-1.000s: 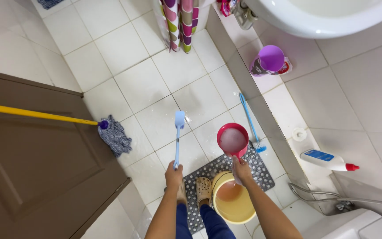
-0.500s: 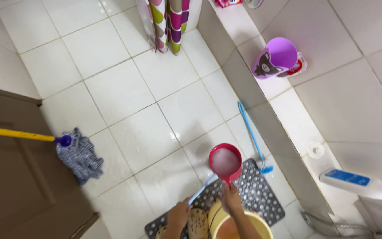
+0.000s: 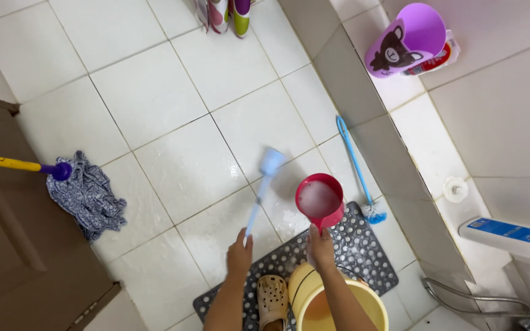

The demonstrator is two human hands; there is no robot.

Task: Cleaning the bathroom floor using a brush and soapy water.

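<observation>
Nearest the camera, a yellow bucket (image 3: 338, 306) stands at the bottom edge, partly on a grey perforated floor mat (image 3: 363, 254); a beige clog (image 3: 272, 297) rests on the mat beside it. Left hand (image 3: 239, 254) is closed around the lower end of a pale blue long-handled brush (image 3: 264, 187), whose head lies over the wet white floor tiles (image 3: 173, 159) ahead. Right hand (image 3: 321, 248) grips the handle of a red scoop (image 3: 319, 199), held level above the mat's far edge, with cloudy soapy water inside. Just right of the scoop, a second blue brush (image 3: 357, 168) leans along the grey tiled ledge (image 3: 363, 104), bristles down beside the mat. To the left, well apart, a grey string mop (image 3: 87, 193) with a yellow pole and purple collar lies on the tiles next to a brown door (image 3: 13, 257). At far right, a white bottle with a blue label (image 3: 504, 236). Farthest, a purple cup (image 3: 409, 40) with a bear face on the ledge and a striped curtain hem (image 3: 225, 15)
</observation>
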